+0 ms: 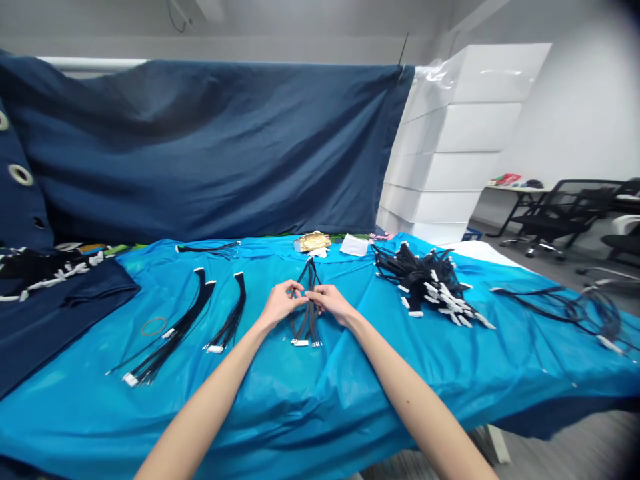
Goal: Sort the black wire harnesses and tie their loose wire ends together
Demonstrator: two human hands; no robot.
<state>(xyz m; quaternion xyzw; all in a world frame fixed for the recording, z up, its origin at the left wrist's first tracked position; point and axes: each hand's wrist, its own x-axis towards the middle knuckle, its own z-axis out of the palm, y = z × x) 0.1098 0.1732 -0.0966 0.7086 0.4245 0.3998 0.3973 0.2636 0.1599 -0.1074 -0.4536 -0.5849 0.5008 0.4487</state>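
Grip narrow — left hand (284,304) | right hand (332,303) | pinching black cables (313,323) — their middle hidden

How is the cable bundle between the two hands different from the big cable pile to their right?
The cable bundle is slim; the cable pile is far larger. The bundle's strands stretch lengthwise toward the person, while the pile's cables lie heaped. The left hand and right hand are at the bundle, but neither is at the pile. Both have black cables and white connectors.
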